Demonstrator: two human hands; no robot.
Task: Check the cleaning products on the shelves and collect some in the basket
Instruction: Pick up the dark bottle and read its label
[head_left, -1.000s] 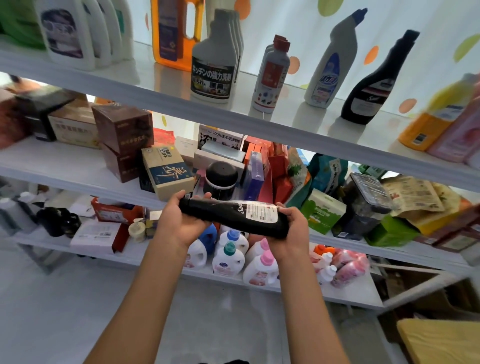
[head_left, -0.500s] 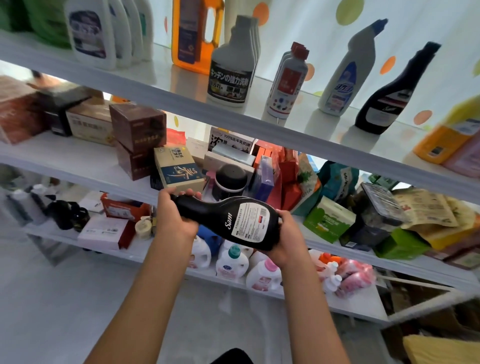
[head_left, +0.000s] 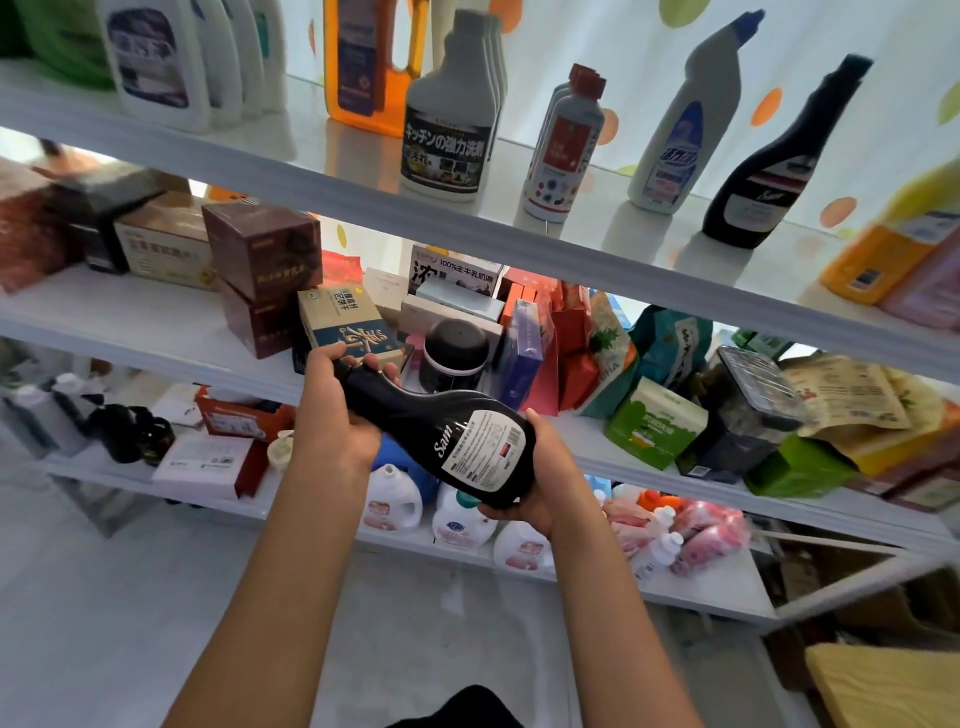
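- The black bottle (head_left: 441, 431) lies tilted between both hands, in front of the shelves: neck up at the left, base down at the right.
- Its cap is hidden inside the left hand (head_left: 332, 410), whose fingers curl round the neck.
- The right hand (head_left: 540, 483) cups the base from below, fingers wrapped under and mostly out of sight behind the bottle.
- The white label (head_left: 485, 449) faces up; "Sam" reads in white script beside it, the small print too fine to read.
- Above the right hand, on the top shelf (head_left: 597, 244), stands a like bottle (head_left: 769, 171); its label script is too blurred to read.
- Above the hands a grey bottle (head_left: 449, 109) carries Japanese print, partly legible.
- Behind the left hand a box (head_left: 345, 325) is part-covered by the fingers.
- Below the hands, white jugs (head_left: 457, 519) are partly hidden by the arms.
- Top-shelf bottles at the far left and right are cut off and blurred.
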